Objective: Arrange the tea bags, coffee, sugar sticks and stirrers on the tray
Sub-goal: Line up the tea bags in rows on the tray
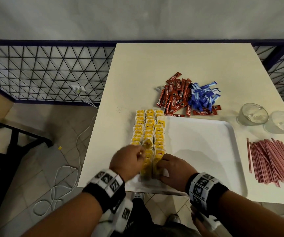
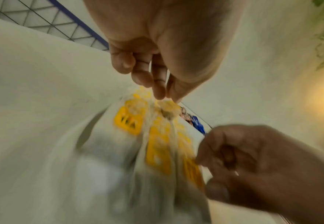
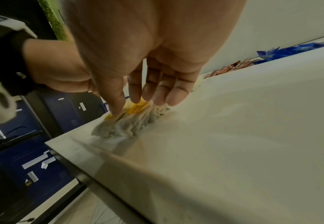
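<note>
Tea bags point(image 1: 149, 132) in three rows along tray point(image 1: 206, 151) left edge. Left hand point(image 1: 129, 161) pinches one tea bag point(image 1: 147, 144) above middle row. Right hand point(image 1: 173, 168), fingers straight, presses right row's near end. Coffee sticks point(image 1: 175, 96), sugar sticks point(image 1: 203, 96) on desk point(image 1: 154, 62) beyond tray; stirrers point(image 1: 272, 159) right of tray.

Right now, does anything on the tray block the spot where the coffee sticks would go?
Nothing visible does. The coffee sticks lie on the table just past the tray. The tea bags fill only its left edge, where both hands work; the rest of its surface shows bare.
</note>
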`<state>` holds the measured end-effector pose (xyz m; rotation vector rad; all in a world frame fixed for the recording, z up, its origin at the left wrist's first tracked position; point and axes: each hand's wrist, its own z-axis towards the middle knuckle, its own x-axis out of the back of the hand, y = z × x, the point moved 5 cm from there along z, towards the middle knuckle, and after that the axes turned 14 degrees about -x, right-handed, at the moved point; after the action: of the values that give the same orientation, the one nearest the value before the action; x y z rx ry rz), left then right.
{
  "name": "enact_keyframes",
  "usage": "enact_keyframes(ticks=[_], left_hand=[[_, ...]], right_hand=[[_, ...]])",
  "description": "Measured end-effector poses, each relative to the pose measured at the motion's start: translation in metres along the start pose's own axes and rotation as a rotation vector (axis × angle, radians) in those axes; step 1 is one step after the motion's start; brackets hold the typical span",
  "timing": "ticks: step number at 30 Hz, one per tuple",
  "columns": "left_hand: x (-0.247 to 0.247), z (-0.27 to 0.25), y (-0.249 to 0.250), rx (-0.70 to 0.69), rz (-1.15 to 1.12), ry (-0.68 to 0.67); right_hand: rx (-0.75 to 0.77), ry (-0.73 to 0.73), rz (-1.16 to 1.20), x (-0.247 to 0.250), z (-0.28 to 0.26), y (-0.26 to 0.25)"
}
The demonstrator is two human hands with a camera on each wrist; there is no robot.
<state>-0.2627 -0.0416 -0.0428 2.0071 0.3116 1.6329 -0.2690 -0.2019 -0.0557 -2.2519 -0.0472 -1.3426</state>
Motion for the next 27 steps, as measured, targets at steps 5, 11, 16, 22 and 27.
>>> enact_keyframes(ticks=[5,11,16,22,27], left_hand=[[0.005,0.04,-0.017,0.217,-0.111,-0.058],[-0.003,0.058,-0.009,0.113,-0.042,-0.146],[0.014,0.061,0.002,-0.017,-0.034,-0.129],[0.052,0.054,0.033,-0.316,0.039,-0.216],[0.082,0.043,0.051,-0.404,0.001,-0.118]], right_hand=[[-0.041,0.015,0.049,0.008,0.002,0.007],[-0.081,0.047,0.107,0.014,0.0,0.014],[-0.108,0.131,0.17,0.028,0.006,0.016],[-0.098,0.291,0.363,0.058,0.018,0.001],[-0.158,0.23,0.547,0.072,0.029,-0.017]])
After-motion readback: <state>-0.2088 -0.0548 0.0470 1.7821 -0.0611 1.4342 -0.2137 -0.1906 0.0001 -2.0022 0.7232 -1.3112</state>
